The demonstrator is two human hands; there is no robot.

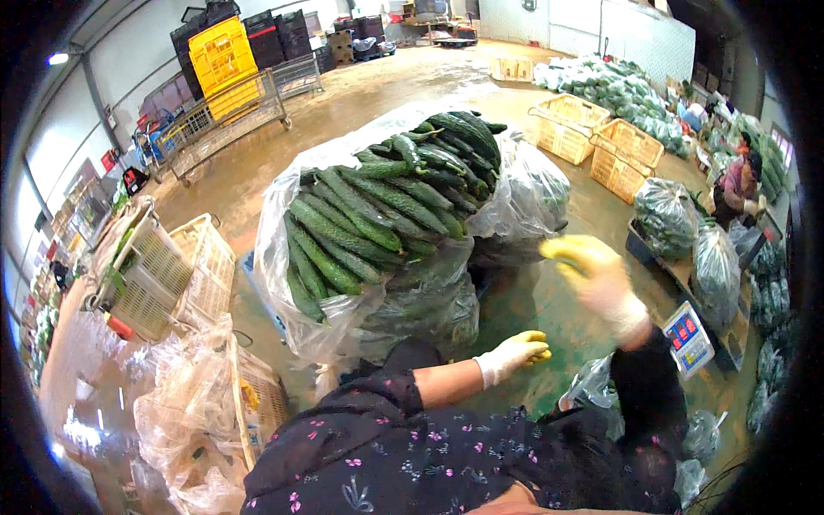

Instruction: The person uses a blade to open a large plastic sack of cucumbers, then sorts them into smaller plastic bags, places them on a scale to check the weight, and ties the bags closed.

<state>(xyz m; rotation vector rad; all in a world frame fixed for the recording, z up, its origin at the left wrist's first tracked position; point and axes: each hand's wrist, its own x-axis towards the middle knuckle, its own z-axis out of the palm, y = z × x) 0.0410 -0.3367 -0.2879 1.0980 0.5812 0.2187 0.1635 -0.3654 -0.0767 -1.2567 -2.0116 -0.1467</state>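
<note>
A large heap of dark green cucumbers point(360, 219) lies before me in an opened clear plastic bag point(277, 238). My left hand point(515, 357), in a white glove with yellow fingers, is held low in front of my body, right of the bag's lower part, its fingers curled and nothing visible in them. To the right, my right hand point(595, 280), gloved the same way, is raised and slightly blurred, with no object seen in it. Behind it stands a filled clear plastic bag point(531, 187). A scale display point(689, 340) is beside my right forearm.
Plastic crates point(570, 129) stand beyond the bags, with more crates point(209, 257) at left. Loose plastic bags point(187, 412) hang over a crate at lower left. Filled bags point(716, 277) rest on a low platform at right, near another person point(740, 180). A metal cart point(222, 122) stands farther back.
</note>
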